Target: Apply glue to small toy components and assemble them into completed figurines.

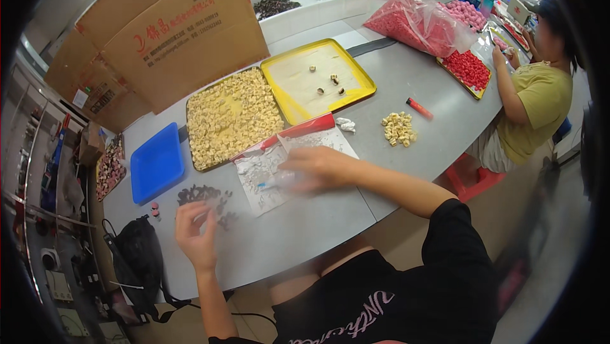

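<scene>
My right hand [321, 167], smeared by motion, is over a white sheet of paper [270, 201] with crumpled white film on it. Its fingers close round a small clear squeeze bottle [283, 178] with a blue tip, also blurred. Beside a loose pile of small dark pieces [204, 195], my left hand [196, 234] is raised with thumb and fingertips drawn together in a pinch. Whatever is between those fingertips is too small to make out. Behind the paper lies a tray of many small cream-coloured pieces [235, 118].
A yellow tray [363, 89] holds a few small pieces. A blue tray [157, 166], cardboard box [190, 32], black bag [136, 258] and red marker-like stick [419, 109] surround the work area. A cream pile [399, 129] lies right. A co-worker [540, 96] sits by red pieces [467, 72].
</scene>
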Demonstrator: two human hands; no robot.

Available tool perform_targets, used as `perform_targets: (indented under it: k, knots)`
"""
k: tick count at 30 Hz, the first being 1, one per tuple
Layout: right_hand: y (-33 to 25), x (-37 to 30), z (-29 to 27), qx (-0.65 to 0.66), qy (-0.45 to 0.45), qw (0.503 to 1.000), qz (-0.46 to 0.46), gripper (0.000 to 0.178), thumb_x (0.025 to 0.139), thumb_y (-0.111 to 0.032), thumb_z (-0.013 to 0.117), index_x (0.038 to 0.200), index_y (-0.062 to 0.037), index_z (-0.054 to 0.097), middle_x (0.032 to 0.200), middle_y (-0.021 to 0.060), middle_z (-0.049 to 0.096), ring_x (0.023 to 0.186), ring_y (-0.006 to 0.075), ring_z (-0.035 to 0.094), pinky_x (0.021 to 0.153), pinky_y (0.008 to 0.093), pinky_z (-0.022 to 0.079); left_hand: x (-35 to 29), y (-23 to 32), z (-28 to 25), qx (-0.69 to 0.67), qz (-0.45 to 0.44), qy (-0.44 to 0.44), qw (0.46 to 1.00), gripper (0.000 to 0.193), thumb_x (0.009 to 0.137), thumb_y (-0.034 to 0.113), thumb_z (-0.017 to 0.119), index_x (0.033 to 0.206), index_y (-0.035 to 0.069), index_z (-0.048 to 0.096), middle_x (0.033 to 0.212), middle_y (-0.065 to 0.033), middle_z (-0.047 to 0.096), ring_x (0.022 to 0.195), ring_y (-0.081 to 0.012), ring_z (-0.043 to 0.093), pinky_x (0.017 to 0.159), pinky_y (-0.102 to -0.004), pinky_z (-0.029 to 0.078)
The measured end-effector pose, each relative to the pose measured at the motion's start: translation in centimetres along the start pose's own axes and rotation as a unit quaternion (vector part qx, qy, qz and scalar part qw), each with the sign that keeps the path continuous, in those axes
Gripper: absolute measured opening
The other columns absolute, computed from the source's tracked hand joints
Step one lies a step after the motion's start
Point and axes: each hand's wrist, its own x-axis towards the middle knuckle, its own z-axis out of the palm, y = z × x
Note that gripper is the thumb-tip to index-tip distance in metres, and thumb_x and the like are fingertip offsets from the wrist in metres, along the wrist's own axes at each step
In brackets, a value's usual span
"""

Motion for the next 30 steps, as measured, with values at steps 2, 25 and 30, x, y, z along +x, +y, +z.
perform_targets:
  k: [2,25,30]
  knots:
    - [0.1,0.6,-0.3,0.094,0.016,0.994,0.050,0.036,0.074,-0.020,0.072,0.104,-0.0041,0.059,0.090,0.0108,0.058,0.078,0.0253,0.059,0.066,0.0321,0.049,-0.4,-0.6,-0.6,-0.014,-0.008,0.006,1.000,0.015,0.075,-0.009,0.062,0.087,0.000,0.060,0.099,-0.0086,0.055,0.091,-0.0165,0.057,0.075,-0.0281,0.054]
    - [1.9,2.5,-2.5,0.597,0.274,0.667,0.351,0.059,0.090,-0.046,0.052,0.106,0.0105,0.055,0.067,-0.0013,0.048,0.051,0.0024,0.027,0.045,0.0182,0.022,-1.7,-0.2,12.3,-0.063,-0.018,-0.118,0.991,0.035,0.069,-0.001,0.075,0.096,0.002,0.052,0.093,-0.0081,0.063,0.081,-0.0112,0.056,0.068,-0.0241,0.045]
    - [1.4,2.4,-1.0,0.605,0.248,0.674,0.345,0.051,0.093,-0.049,0.043,0.104,0.0001,0.051,0.087,0.0097,0.060,0.051,0.0045,0.030,0.047,0.0184,0.026,-1.6,-0.8,12.1,-0.051,0.067,-0.106,0.991,0.045,0.066,-0.005,0.076,0.100,0.004,0.047,0.092,-0.0088,0.064,0.076,-0.0136,0.052,0.064,-0.0248,0.042]
